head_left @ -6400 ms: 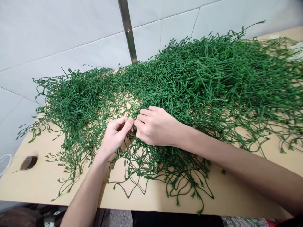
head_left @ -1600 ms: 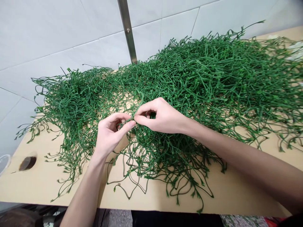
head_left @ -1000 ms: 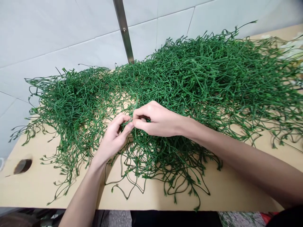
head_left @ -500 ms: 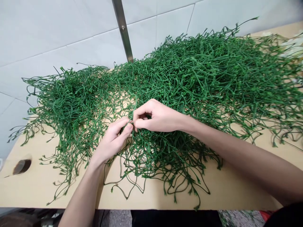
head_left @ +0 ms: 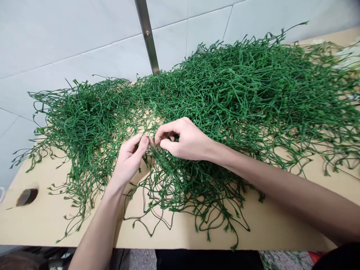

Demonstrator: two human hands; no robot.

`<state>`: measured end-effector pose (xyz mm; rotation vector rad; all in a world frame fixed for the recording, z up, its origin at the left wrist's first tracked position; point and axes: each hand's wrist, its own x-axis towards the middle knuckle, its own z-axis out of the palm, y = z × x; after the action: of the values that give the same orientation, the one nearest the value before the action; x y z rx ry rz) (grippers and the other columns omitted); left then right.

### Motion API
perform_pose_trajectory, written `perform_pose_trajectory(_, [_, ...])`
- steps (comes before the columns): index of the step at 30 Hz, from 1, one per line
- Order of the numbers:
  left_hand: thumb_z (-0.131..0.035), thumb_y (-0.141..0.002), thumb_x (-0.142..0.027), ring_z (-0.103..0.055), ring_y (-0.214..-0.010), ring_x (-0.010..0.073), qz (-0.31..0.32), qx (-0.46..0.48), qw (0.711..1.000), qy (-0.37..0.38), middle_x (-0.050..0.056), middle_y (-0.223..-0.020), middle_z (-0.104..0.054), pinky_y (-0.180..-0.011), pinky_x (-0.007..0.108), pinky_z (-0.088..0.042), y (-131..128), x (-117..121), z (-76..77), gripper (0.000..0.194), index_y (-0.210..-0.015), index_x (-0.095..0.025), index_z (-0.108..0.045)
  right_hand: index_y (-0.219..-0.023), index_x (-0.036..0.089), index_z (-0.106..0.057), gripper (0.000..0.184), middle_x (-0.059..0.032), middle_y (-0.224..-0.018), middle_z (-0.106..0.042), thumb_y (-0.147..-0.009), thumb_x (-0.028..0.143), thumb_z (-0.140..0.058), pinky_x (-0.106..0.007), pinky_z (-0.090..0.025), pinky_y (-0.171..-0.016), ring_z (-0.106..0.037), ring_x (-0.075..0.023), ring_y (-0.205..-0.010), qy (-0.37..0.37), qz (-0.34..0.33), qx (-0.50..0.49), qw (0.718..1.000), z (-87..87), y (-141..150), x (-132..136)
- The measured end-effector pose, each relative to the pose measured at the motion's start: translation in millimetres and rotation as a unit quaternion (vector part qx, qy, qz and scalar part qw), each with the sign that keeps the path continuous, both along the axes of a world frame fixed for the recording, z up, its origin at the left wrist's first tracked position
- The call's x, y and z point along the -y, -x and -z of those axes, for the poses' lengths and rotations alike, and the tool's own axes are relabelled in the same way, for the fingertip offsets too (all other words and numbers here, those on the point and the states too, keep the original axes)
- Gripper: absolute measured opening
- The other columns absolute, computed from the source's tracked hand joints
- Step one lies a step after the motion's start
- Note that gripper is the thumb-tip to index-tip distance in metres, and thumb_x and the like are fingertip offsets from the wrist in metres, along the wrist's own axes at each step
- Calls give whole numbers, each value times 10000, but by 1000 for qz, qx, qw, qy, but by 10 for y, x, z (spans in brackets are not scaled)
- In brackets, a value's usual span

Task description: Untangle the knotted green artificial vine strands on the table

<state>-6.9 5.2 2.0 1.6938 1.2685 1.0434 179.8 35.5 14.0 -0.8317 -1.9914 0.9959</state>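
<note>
Thin green artificial plant stems point(head_left: 225, 86) with small leafy tips lie tangled across the wooden table point(head_left: 157, 240). Over their middle, my left hand point(head_left: 131, 155) pinches a green stem between thumb and forefinger. Just to its right, my right hand point(head_left: 182, 138) is closed too, thumb and forefinger pinched at the same stem. The fingertips of both hands almost meet. The short bit of stem between them is mostly hidden by the fingers.
A metal post point(head_left: 147, 35) stands against the tiled wall point(head_left: 70, 30) behind the heap. White artificial flowers point(head_left: 348, 56) lie at the far right. A round hole point(head_left: 27, 197) is cut in the table at left. Loose stems hang toward the front edge.
Both hands have shifted slightly left, the left one further and a little upward. Their fingertips still pinch at the stem. The heap looks the same.
</note>
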Motion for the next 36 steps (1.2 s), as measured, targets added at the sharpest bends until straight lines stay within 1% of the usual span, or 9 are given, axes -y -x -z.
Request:
perform_pose_trajectory(4, [-662, -837, -422, -459, -640, 117, -38, 0, 999, 13, -6, -706, -556, -595, 248, -370, -43, -5, -17, 243, -831, -180, -645, -676, 114, -656, 214, 10, -626, -565, -796, 219, -515, -224, -323, -564, -429, -75, -582, 43, 38, -13, 998, -30, -19, -29])
perform_pose_trajectory(6, [-733, -775, -395, -478, -638, 114, -56, 27, 998, 22, -15, -708, -568, -592, 240, -381, -77, -1, -30, 259, -883, -188, -621, -711, 111, -668, 246, 11, -632, -557, -831, 272, -526, -233, -317, -570, -418, -77, -585, 58, 39, -10, 998, -43, -24, -30])
perform_pose_trajectory(10, [-759, -744, -384, -418, -545, 95, -60, 50, 996, 33, -54, -613, -481, -516, 230, -339, -88, 11, -59, 279, -789, -211, -545, -784, 110, -705, 257, 2, -674, -614, -845, 326, -579, -241, -344, -621, -463, -77, -606, 60, -10, 3, 998, -54, -34, -31])
perform_pose_trajectory(13, [-776, -729, -352, -457, -579, 99, -43, 62, 996, 39, -33, -668, -522, -527, 230, -366, -43, 11, -57, 249, -762, -207, -576, -829, 104, -720, 236, -16, -741, -667, -845, 309, -605, -238, -353, -633, -488, -75, -635, 78, -52, -8, 996, -61, -47, -49])
perform_pose_trajectory(16, [-807, -697, -311, -480, -604, 89, -18, 118, 991, 52, -31, -674, -534, -561, 214, -395, 11, 3, -33, 233, -735, -190, -611, -843, 97, -726, 206, -22, -761, -682, -817, 286, -651, -232, -352, -612, -478, -70, -634, 108, -87, -17, 990, -82, -68, -72])
perform_pose_trajectory(19, [-832, -662, -294, -488, -590, 75, -12, 147, 987, 62, -32, -653, -552, -566, 199, -410, 33, -8, -25, 230, -706, -173, -641, -858, 102, -726, 199, -29, -793, -690, -799, 287, -681, -232, -366, -614, -485, -73, -648, 120, -102, -17, 987, -101, -85, -75])
perform_pose_trajectory(25, [-879, -567, -318, -539, -548, 85, -64, 120, 988, 71, -22, -624, -632, -537, 203, -448, -15, -20, -60, 286, -699, -170, -673, -823, 110, -698, 188, -17, -774, -658, -759, 286, -720, -239, -395, -645, -495, -78, -671, 115, -96, -16, 989, -95, -76, -61])
perform_pose_trajectory(31, [-847, -631, -380, -650, -588, 145, -14, 137, 983, 118, 5, -625, -688, -579, 244, -503, 1, -5, -51, 329, -819, -188, -657, -760, 104, -672, 115, 7, -697, -619, -729, 203, -721, -231, -386, -600, -466, -65, -613, 166, -106, -21, 980, -110, -101, -102])
perform_pose_trajectory(36, [-780, -729, -400, -556, -512, 93, 3, 126, 988, 93, -27, -572, -617, -507, 204, -414, -19, 14, -36, 280, -810, -182, -624, -824, 105, -683, 214, -2, -711, -635, -705, 268, -756, -239, -403, -617, -504, -78, -633, 203, -114, -7, 973, -116, -141, -119])
